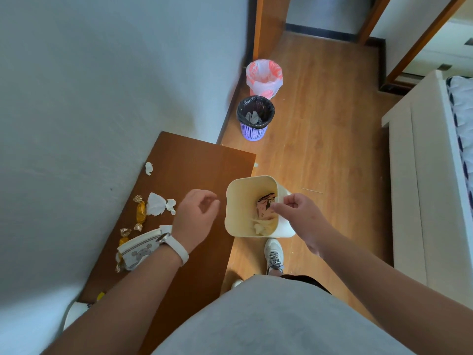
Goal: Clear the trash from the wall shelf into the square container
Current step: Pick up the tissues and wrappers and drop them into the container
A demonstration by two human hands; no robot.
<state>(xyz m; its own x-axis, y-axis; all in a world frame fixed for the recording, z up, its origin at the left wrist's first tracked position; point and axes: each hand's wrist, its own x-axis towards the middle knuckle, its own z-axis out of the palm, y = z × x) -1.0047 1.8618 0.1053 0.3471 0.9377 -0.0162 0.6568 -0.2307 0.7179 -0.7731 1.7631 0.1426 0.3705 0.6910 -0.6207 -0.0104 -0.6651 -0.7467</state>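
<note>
My right hand point(298, 211) gripped the right rim of the cream square plastic container point(238, 201), mid-frame, just off the brown wooden wall shelf's point(189, 160) right edge, with open floor beyond. My left hand point(195, 213) hung over that edge, loosely curled and empty. Crumpled white tissues point(156, 204) and gold sweet wrappers point(140, 212) lay left of its fingers, near the wall.

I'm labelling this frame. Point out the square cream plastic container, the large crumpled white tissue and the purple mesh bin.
Square cream plastic container point(238, 208): head view, left inner wall.
Large crumpled white tissue point(154, 204): head view, its middle.
Purple mesh bin point(253, 131): head view, mesh side.
</note>
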